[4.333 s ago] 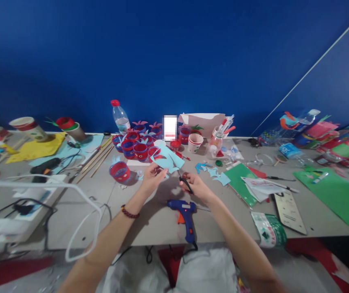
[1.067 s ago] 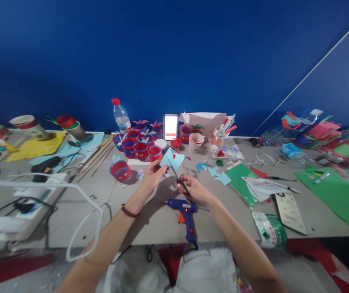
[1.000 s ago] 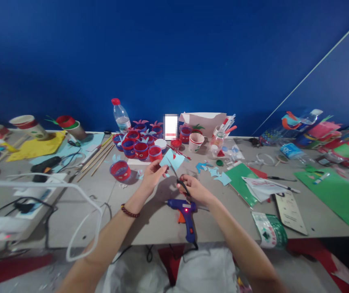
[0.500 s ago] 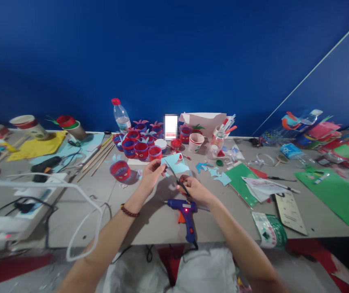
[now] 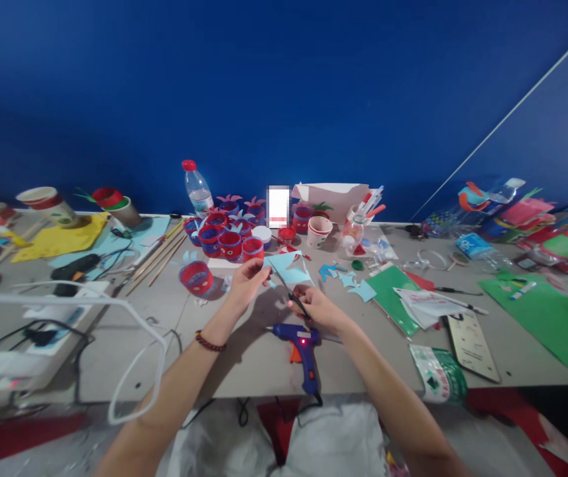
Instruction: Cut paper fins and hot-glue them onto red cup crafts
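My left hand (image 5: 248,281) pinches the left edge of a light blue sheet of paper (image 5: 284,267), which has a jagged notch cut in its far right side. In my right hand (image 5: 317,308) is a pair of scissors (image 5: 296,303), its fingers closed round the black handles. The blades point up and left, touching or just under the paper near my left fingertips; I cannot tell how far they are open. Below my hands lies a blue glue gun (image 5: 308,358) with a red light on. Cut blue paper pieces (image 5: 360,288) lie to the right of my hands.
Several red and blue decorated cups (image 5: 230,245) stand behind my left hand, with one more cup (image 5: 195,278) nearer. A paper cup (image 5: 319,232) and a jar of pens (image 5: 356,232) are farther back. A power strip (image 5: 59,338) with a white cable sits left; a phone (image 5: 472,346) lies right.
The light blue paper has turned or tilted slightly in my left hand, so its notch shows more. Both hands stay in nearly the same place.
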Tool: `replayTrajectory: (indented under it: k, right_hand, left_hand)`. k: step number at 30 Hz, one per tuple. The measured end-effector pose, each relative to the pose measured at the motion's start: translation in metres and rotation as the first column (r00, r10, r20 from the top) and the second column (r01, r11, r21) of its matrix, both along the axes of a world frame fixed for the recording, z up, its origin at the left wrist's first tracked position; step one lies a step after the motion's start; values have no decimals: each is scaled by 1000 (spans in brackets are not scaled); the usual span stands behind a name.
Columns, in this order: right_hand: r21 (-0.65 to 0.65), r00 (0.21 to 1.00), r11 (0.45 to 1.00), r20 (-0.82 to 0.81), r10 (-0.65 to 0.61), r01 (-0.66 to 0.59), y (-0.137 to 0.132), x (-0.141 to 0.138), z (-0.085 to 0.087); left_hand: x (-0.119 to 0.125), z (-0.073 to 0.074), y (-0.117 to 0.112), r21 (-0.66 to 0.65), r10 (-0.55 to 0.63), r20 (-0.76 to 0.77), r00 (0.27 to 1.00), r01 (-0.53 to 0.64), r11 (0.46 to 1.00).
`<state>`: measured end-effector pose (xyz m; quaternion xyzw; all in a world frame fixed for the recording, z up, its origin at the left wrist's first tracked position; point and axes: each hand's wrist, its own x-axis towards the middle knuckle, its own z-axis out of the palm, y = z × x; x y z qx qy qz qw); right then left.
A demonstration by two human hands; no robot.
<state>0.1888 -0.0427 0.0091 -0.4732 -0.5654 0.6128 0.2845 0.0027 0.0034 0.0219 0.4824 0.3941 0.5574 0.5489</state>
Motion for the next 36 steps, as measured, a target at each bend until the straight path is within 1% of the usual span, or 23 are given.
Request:
replayTrajectory:
  k: [6, 10, 15, 21, 26, 32, 36]
  right_hand:
    - [-11, 1000, 1000, 23, 6, -6, 1, 1, -2]
    - [-6, 999, 1000, 33, 4, -3, 1, 1, -2]
    - [2, 1000, 1000, 6, -6, 6, 2, 1, -3]
    - [12, 1000, 1000, 12, -12, 12, 2, 2, -8]
    - [-7, 999, 999, -3, -34, 34, 1, 0, -5]
    - [-15, 999, 999, -8, -43, 43, 1, -2, 0]
    - [-18, 999, 999, -22, -42, 42, 1, -1, -1]
  left_hand:
    - [-3, 1, 2, -7, -34, -16, 999, 34, 999]
    - [-4, 2, 2, -10, -37, -23, 999, 37, 999]
    - [-3, 5, 1, -10, -34, -26, 999, 33, 999]
    - [-3, 2, 2, 14, -42, -33, 999, 43, 999]
    - [-2, 1, 1, 8, -44, -47, 998, 44, 999]
    - [-2, 4, -1, 8, -53, -50, 997, 53, 999]
    - [-2, 5, -1, 1, -50, -58, 997, 51, 999]
